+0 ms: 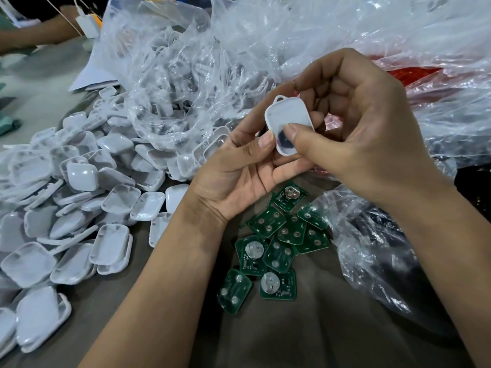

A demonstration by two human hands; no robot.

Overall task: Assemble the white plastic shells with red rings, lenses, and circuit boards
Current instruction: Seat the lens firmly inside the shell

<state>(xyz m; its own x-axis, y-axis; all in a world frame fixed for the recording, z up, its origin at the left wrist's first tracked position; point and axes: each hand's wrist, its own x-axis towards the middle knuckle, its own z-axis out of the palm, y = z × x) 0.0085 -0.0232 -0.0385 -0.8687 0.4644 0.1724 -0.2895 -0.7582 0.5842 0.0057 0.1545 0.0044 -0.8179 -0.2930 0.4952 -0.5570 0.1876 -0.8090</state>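
Note:
A white plastic shell (288, 120) with a small loop at its top is held up between both hands, its hollow side toward me. My left hand (239, 176) cradles it from below, thumb against its left edge. My right hand (366, 134) grips it from the right, the thumb pressing into the shell's lower half where something dark shows. Several green circuit boards (276, 243) lie scattered on the table just below my hands. A big heap of white shells (79, 208) covers the table's left side. Red parts (414, 74) show through a plastic bag at the right.
Crumpled clear plastic bags (212, 62) holding more white parts fill the back of the table. Another clear bag (372, 248) lies at the right by my forearm. A second person's arm (32, 35) rests at the far left, near a small white device (86, 23).

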